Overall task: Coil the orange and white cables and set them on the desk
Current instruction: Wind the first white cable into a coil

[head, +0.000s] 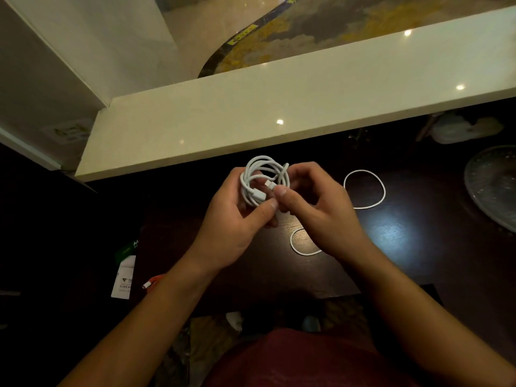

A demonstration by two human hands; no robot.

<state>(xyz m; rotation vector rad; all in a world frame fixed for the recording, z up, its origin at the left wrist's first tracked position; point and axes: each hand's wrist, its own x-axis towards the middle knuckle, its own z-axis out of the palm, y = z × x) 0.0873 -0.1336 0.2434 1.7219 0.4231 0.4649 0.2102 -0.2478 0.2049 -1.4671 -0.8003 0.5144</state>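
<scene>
Both hands, left hand [237, 219] and right hand [315, 208], pinch the light, springy white cable [264, 180] coil above the dark counter [391, 233]; best held across its loops.

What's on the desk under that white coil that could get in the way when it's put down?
Mostly loose white cable: it loops on the dark desk right of the hands and runs on under the right hand. Both hands hold the coil above the desk. Bare desk shows further right, before the glass plate.
</scene>
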